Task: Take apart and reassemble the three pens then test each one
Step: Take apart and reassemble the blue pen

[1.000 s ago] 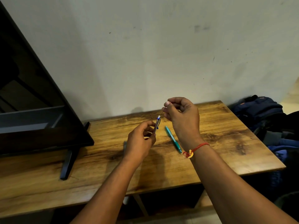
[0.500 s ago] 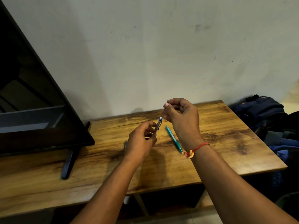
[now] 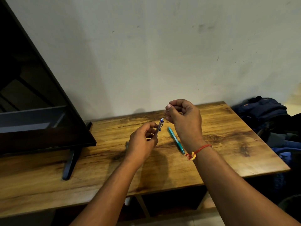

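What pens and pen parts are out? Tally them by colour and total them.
Teal pen, on the table: 1
Blue-clipped pen, in the left hand: 1
Dark pen, mostly hidden: 1
Thin refill, pinched by the right hand: 1
Total: 4

This one head-worn view looks forward and down from over the near edge of the wooden table (image 3: 228, 144), across it to the far wall (image 3: 162, 54). The left hand (image 3: 141, 144) and right hand (image 3: 185, 121) sit close, mid-frame. A monitor (image 3: 32, 111) fills the left, and bags (image 3: 267, 115) edge the right.
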